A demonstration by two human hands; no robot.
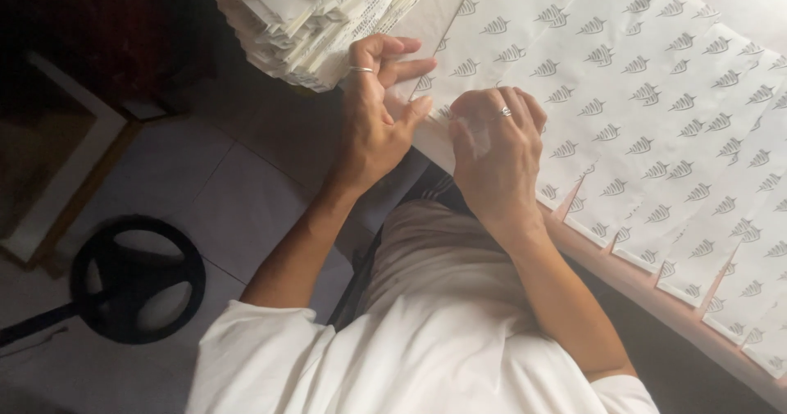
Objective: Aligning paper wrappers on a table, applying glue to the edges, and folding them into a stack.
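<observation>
While several white paper sheets printed with small grey leaf marks [656, 119] lie overlapped in a row across the upper right of the frame, the nearest sheet's corner is pinched in the curled right hand [496, 139]; the left hand [379, 102], fingers loosely spread, touches its edge. A stack of folded white papers [320, 20] sits at upper centre, seemingly finished. Below, the pale table [623, 266] edge, grey tiled floor [197, 193] and a black round stand base [135, 279].

A tall stack of folded white paper pieces [320, 20] stands at the upper left of the counter [623, 279]. Below lies the pale tiled floor [221, 209]. On it rests a black round stand base [135, 279], beside a dark wooden frame [49, 176].
</observation>
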